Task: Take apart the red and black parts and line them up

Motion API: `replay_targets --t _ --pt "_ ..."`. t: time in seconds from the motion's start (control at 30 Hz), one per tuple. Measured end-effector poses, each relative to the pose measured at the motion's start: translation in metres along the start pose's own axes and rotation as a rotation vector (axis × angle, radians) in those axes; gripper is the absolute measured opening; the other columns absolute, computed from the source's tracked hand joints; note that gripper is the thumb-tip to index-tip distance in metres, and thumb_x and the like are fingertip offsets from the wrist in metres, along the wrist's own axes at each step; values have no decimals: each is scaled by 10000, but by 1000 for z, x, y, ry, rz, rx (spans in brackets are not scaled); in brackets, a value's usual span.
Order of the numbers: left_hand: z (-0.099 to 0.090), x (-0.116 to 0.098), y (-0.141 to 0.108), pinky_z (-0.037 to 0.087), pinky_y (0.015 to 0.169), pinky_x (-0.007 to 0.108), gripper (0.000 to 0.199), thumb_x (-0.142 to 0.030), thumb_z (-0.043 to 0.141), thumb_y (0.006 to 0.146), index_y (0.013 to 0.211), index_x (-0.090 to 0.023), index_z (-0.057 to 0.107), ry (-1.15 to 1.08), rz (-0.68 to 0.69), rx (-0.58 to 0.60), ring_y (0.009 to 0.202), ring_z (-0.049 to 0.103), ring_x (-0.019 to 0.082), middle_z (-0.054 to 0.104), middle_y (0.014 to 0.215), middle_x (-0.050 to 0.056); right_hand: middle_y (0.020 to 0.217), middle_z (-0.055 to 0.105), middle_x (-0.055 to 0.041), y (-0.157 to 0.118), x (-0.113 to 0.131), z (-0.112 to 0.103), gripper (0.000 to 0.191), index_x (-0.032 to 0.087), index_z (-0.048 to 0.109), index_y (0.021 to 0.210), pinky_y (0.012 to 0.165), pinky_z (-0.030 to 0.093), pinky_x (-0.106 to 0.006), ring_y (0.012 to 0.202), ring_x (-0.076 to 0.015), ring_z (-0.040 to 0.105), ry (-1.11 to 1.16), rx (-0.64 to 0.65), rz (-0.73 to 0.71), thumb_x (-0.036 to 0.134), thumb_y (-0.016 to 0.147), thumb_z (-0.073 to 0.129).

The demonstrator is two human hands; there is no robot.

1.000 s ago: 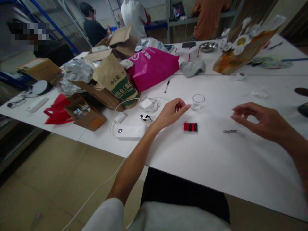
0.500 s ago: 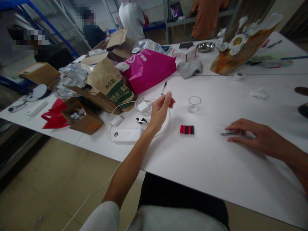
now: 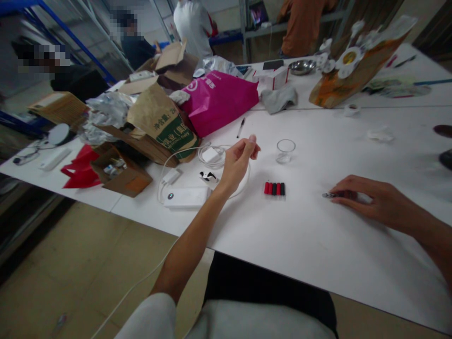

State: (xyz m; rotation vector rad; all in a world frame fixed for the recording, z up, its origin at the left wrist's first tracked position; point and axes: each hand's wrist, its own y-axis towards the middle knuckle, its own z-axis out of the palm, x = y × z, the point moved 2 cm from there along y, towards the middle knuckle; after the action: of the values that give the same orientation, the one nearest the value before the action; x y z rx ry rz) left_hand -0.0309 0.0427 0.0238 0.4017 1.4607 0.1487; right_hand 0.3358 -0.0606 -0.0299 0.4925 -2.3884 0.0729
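Observation:
My right hand [image 3: 367, 197] rests low over the white table at the right, its thumb and fingers closed on a small dark-and-silver object [image 3: 328, 195]. My left hand [image 3: 240, 162] is raised above the table, fingers curled and thumb pressed against them; what it holds, if anything, is hidden. Between the hands lies a clear pack of red and black cylinders [image 3: 274, 189]. Behind the pack stands a clear round cup [image 3: 286, 151]. A black pen [image 3: 240, 128] lies beyond my left hand.
At the left are a white power bank [image 3: 187, 197], looped white cables, a small cardboard box [image 3: 122, 174] and a brown paper bag [image 3: 162, 122]. Farther back sit a magenta bag [image 3: 222, 101], a grey cloth [image 3: 278, 100] and a metal bowl [image 3: 302, 67]. Several people are beyond the table.
The fingers of my right hand have closed on the small object, which they stood around before. My left hand has shifted slightly to the right.

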Motion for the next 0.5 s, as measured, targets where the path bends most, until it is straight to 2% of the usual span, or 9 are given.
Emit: replay_targets --t 0.5 --pt "2 -2 0 436 738 305 563 -699 642 1037 785 -197 674 23 -6 26 710 509 128 562 723 -4 1091 799 -66 1 0 0 344 350 797 1112 821 621 -489 904 -298 752 -32 -5 6 662 994 711"
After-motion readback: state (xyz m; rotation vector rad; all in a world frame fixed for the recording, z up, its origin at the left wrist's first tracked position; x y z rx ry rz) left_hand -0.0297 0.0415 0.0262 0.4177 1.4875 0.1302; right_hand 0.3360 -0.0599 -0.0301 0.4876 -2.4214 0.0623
